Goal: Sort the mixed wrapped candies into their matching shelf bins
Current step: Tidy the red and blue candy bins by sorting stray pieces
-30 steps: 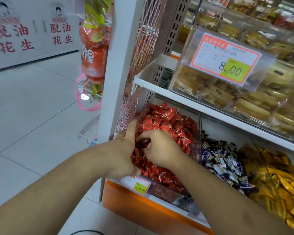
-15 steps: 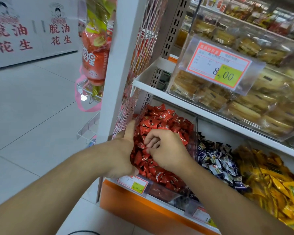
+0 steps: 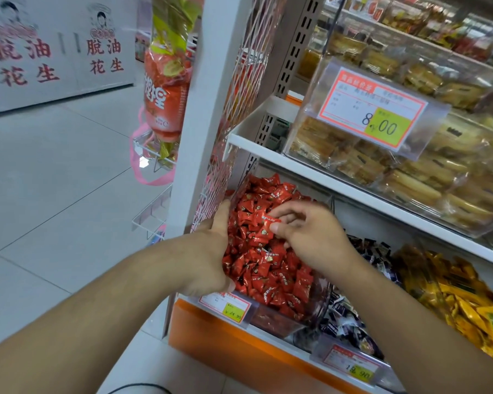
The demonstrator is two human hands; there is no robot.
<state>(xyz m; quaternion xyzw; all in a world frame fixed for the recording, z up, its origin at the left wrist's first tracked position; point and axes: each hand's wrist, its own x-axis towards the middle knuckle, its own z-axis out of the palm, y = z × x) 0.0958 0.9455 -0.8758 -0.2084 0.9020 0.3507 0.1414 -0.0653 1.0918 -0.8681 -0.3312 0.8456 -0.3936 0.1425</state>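
**shelfwatcher:** ok so what's going on at the candy shelf?

**binlurker:** Both hands are at the clear plastic bin (image 3: pixel 310 317) on the lower shelf, the one heaped with small red foil-wrapped candies (image 3: pixel 270 268). The right hand (image 3: pixel 310 240) sits above the heap and pinches 1 red wrapped candy (image 3: pixel 268 221) between thumb and fingertips, fingers curled around it. That piece is lifted just clear of the pile, near the middle of the bin.

**shelfwatcher:** and the left?

**binlurker:** The left hand (image 3: pixel 211 251) is at the bin's left edge, thumb pointing up along the corner. The rest of the fingers are tucked down among the candies, and I can't tell if they grip the wall, hold candy or just rest there.

**shelfwatcher:** what else is on that shelf?

**binlurker:** Just right of the red bin is a pile of dark blue and white wrapped candies (image 3: pixel 353 322), then yellow wrapped candies (image 3: pixel 472 302) further right. There's a price tag reading 24.90 (image 3: pixel 225 307) on the front of the red bin, right under the left hand. 1 shelf up, clear boxes of golden pastry sticks (image 3: pixel 410 180) with a big tag showing 8.00 (image 3: pixel 373 110). Left of the white upright, an orange snack bag (image 3: pixel 165 92) hangs over grey floor tiles (image 3: pixel 55 180).
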